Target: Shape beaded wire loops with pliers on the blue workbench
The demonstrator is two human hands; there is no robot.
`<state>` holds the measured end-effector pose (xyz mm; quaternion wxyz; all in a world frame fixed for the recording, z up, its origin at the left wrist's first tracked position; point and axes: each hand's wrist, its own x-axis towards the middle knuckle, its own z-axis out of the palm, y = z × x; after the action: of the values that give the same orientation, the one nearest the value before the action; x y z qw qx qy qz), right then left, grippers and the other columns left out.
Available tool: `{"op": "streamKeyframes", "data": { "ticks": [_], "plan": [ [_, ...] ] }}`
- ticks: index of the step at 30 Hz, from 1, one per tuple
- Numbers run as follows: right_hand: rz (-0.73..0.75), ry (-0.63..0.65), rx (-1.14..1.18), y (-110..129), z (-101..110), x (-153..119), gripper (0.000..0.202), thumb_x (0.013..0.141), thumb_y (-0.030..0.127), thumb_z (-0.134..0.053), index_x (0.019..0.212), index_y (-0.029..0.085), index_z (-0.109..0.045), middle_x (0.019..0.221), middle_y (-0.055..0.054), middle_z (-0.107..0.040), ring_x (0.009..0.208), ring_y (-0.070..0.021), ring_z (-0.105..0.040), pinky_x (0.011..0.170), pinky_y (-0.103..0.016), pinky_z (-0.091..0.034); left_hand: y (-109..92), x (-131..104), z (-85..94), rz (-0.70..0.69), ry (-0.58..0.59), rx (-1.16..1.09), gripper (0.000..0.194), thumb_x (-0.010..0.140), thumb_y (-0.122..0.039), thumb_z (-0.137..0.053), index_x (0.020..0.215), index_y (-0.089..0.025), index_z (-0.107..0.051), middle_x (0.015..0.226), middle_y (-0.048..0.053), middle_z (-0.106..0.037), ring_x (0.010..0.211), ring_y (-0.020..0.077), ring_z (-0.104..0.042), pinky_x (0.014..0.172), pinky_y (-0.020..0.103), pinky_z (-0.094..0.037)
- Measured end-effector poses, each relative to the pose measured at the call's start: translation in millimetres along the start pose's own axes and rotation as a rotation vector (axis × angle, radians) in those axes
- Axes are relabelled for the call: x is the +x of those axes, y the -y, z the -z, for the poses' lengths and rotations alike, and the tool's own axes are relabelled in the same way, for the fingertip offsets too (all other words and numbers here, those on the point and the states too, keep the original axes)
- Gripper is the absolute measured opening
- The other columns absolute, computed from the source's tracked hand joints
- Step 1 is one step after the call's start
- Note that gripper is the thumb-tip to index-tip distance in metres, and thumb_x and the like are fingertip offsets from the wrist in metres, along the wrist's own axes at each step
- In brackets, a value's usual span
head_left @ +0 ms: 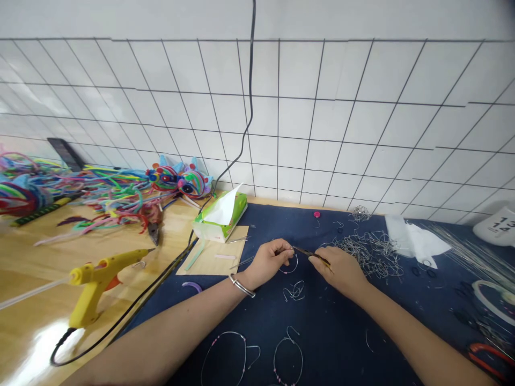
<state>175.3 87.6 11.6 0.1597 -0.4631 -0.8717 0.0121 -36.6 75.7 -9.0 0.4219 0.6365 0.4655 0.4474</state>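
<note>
My left hand (273,260), with a silver bangle at its wrist, pinches a wire ring (296,264) that carries small pink beads. The ring hangs below my fingertips over the dark blue cloth (322,332). In my right hand (338,268) is a pair of pliers (311,254) with a yellow-and-black handle. Its jaws point left and meet the wire close by my left fingers; whether they grip it is too small to tell. Below lie a bent piece of wire (295,291) and two beaded wire rings with hooked ends, one at the left (244,348), another wire ring (288,356) at the right.
A yellow glue gun (94,284) lies on the wooden table at left, its black cord running along the cloth edge. A tissue pack (221,217) stands behind my left hand. Tangled wire (368,252) lies beyond my right hand. Red-handled scissors (488,359) lie at far right.
</note>
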Motion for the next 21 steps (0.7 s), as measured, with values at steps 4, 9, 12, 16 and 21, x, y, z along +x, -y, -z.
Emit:
{"op": "streamKeyframes", "data": {
  "ticks": [4,9,12,16,21],
  "plan": [
    [-0.035,0.053,0.071,1.2,3.1,0.6,0.035,0.089,0.045,-0.033,0.076,0.023,-0.056,0.070,0.000,-0.058,0.069,-0.0132,-0.053,0.060,-0.022,-0.035,-1.4,-0.6,0.3,-0.018,0.003,0.002,0.020,0.081,-0.032,-0.053,0.076,-0.014,-0.058,0.060,-0.001,-0.056,0.055,0.0091,-0.051,0.054,0.019,-0.039],
    [-0.033,0.031,0.049,1.2,3.0,0.2,0.034,0.088,0.046,-0.034,0.077,0.023,-0.057,0.070,-0.001,-0.057,0.070,-0.0138,-0.053,0.059,-0.022,-0.034,0.5,-0.2,0.4,-0.008,0.005,0.007,0.021,0.082,-0.033,-0.052,0.077,-0.014,-0.058,0.062,-0.001,-0.056,0.056,0.0095,-0.052,0.054,0.019,-0.039],
    [0.005,-0.033,-0.021,0.4,0.7,-0.2,0.035,0.088,0.046,-0.035,0.078,0.022,-0.058,0.070,-0.002,-0.057,0.072,-0.0149,-0.053,0.062,-0.024,-0.034,0.2,-0.5,0.7,0.002,0.018,0.007,0.022,0.083,-0.034,-0.050,0.079,-0.014,-0.058,0.064,0.001,-0.057,0.057,0.0100,-0.053,0.055,0.020,-0.040],
    [0.032,-0.074,-0.070,0.5,-1.1,-0.8,0.036,0.088,0.045,-0.034,0.078,0.021,-0.059,0.070,-0.003,-0.057,0.073,-0.0152,-0.052,0.065,-0.024,-0.034,-4.2,-1.7,1.2,-0.012,0.045,-0.003,0.023,0.084,-0.034,-0.048,0.080,-0.014,-0.058,0.064,0.001,-0.057,0.059,0.0105,-0.053,0.057,0.021,-0.041],
    [0.011,-0.106,-0.088,2.6,-1.3,-1.8,0.035,0.089,0.044,-0.035,0.080,0.021,-0.060,0.072,-0.004,-0.057,0.074,-0.0154,-0.052,0.066,-0.024,-0.033,-7.0,-2.0,1.0,-0.021,0.039,-0.019,0.026,0.087,-0.034,-0.043,0.082,-0.014,-0.058,0.067,0.002,-0.058,0.061,0.0108,-0.054,0.058,0.021,-0.041]
  ]
}}
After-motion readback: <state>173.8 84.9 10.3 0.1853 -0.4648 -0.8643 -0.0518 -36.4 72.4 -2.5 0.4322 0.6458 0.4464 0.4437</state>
